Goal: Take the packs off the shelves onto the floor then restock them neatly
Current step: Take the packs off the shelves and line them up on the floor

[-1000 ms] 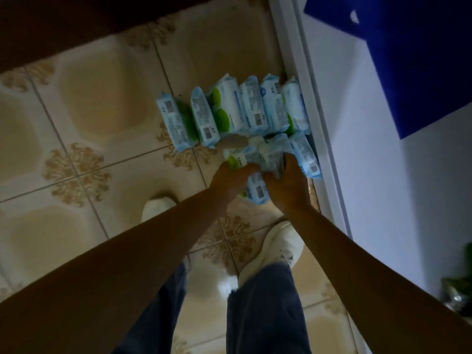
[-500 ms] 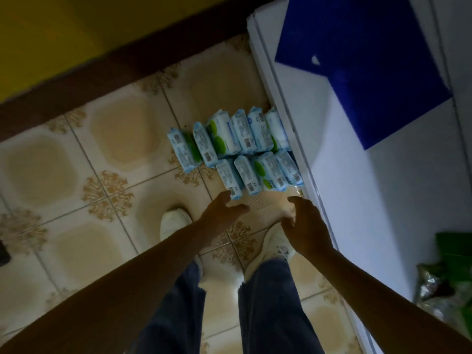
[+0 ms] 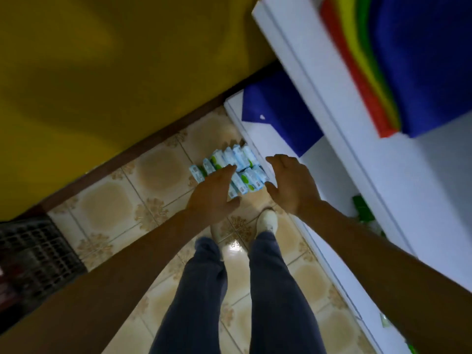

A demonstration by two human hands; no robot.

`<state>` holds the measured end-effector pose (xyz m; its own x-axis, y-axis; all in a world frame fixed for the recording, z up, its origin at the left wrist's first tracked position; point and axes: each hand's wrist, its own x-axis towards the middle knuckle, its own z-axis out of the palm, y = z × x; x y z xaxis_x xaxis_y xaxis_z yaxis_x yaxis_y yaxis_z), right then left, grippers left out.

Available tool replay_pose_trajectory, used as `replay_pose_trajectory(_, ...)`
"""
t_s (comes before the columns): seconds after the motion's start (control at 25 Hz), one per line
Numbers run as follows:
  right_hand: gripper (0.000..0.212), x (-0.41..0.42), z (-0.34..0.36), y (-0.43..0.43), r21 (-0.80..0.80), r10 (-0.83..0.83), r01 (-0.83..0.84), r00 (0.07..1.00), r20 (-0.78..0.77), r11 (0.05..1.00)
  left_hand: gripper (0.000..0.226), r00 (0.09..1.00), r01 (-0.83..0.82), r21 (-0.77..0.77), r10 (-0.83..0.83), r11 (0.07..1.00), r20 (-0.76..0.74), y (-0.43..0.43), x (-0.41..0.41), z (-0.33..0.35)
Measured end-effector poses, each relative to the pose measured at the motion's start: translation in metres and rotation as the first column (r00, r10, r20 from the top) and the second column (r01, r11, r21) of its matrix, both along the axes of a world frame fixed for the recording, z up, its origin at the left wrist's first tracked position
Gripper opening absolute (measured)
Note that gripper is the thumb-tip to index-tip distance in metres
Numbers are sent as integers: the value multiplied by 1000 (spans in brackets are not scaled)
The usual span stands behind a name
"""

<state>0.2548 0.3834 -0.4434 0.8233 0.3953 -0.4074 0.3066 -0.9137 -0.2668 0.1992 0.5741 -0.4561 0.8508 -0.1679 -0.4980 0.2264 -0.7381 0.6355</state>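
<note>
Packs (image 3: 244, 159) in rows on floor (image 3: 155, 172) beside shelf (image 3: 329, 172); left hand (image 3: 213, 194), right hand (image 3: 292, 182) spread, empty above; restocking likely next, calling for grip.

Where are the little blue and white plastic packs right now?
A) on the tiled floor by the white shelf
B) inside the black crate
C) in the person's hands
A: the blue-and-white plastic packs stand in rows on the beige tiled floor beside the white shelf; the left hand and right hand hold nothing.
</note>
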Motion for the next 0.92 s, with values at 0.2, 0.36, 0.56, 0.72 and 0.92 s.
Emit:
replay_pose_trajectory(0.2, 59, -35, 134, 7, 46, -86, 79, 976, 198, 996, 77, 947, 104, -174, -44, 979, 317, -23, 13, 115)
replay_pose_trajectory(0.36, 57, -61, 218, -36, 39, -200, 207, 855, 479, 978, 74, 768, 314, -81, -202, 946, 607, -61, 35, 195)
replay_pose_trajectory(0.56, 56, -102, 318, -97, 97, -329, 388, 593, 735, 916, 71, 422, 463, 52, -272, 885, 865, -123, 24, 304)
replay_pose_trajectory(0.72, 56, -157, 393, -155, 146, -361, 480, 393, 846, 865, 75, 167, 506, 150, -267, 850, 949, -173, -20, 384)
replay_pose_trajectory(0.92, 54, -275, 464, -213, 224, -360, 523, 173, 917, 822, 75, 4, 539, 174, -209, 824, 978, -223, -119, 454)
